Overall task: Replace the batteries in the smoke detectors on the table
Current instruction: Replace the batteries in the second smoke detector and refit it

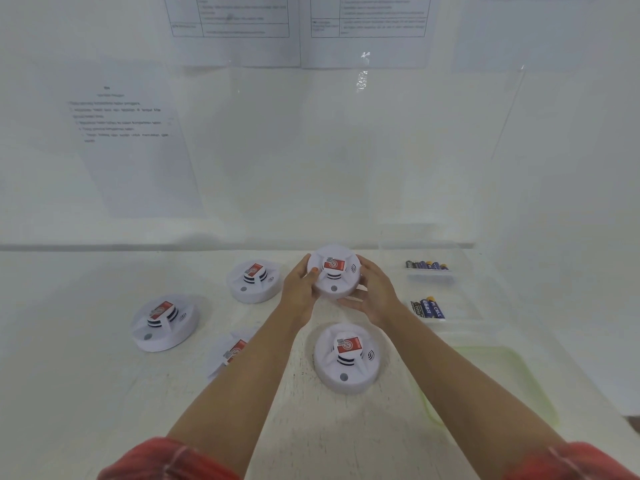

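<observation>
- Two red sleeves (173,459) sit at the bottom edge of the frame, with bare forearms reaching up toward the centre.
- The near detector (347,358) lies face up on the counter (311,427) at lower centre, between the forearms. A pale green tray (502,382) lies to its right.
- The half-hidden detector (230,353) shows from behind the left forearm, and the left detector (164,322) lies apart at mid-left.
- At centre, the left hand (299,292) and right hand (375,296) clasp the held detector (334,273) from opposite sides.
- Each grip is curled round its white rim, with the left thumb on the top face beside the red label.
- It seems slightly raised off the counter, though the angle leaves that unsure.
- The far detector (252,282) stands just left of the left hand.
- At right, clear trays hold the near batteries (427,308) and, behind them, the far batteries (427,265), both close to the right hand.
- Judging by this, the work is at its opening step on this unit: it is picked up but not yet opened, and no battery compartment shows.
- The next move likely calls for turning the unit over or twisting the base from the cover. One grip would hold firm while the other turns, so the back can be reached.
- Printed sheets (131,133) hang on the wall at the top of the frame, too blurred to read.
</observation>
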The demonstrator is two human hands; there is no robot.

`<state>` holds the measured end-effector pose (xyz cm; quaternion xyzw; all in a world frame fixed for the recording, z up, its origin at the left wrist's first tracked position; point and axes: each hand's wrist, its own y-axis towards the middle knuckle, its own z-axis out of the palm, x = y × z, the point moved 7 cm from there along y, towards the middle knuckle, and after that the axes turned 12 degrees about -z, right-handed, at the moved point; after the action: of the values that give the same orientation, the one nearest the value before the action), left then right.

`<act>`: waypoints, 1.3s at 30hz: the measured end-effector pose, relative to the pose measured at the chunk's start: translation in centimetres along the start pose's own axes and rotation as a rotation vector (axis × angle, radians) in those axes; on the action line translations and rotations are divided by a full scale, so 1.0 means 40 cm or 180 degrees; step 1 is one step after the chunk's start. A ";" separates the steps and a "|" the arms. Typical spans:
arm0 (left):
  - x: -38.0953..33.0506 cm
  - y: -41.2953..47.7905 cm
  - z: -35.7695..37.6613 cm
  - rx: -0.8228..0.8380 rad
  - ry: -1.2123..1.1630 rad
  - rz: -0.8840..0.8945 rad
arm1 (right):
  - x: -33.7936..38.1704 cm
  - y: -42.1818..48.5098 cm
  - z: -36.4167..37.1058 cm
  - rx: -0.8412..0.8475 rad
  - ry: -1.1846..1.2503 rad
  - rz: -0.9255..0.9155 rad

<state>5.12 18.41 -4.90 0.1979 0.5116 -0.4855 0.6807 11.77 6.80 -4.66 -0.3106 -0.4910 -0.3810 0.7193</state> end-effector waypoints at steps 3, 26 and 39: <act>0.003 0.004 0.002 -0.0005 0.0059 -0.0039 | -0.005 0.003 -0.006 -0.0032 -0.0023 0.0013; 0.024 0.039 -0.010 -0.0032 -0.0054 -0.0204 | -0.027 0.025 -0.010 -0.0154 -0.0051 0.0054; 0.034 0.067 -0.026 -0.0180 -0.0225 -0.0310 | -0.028 0.037 -0.010 -0.0226 -0.0029 0.0040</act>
<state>6.91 19.78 -7.14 0.1363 0.5098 -0.5100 0.6793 12.95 7.51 -5.96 -0.3407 -0.4785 -0.3922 0.7079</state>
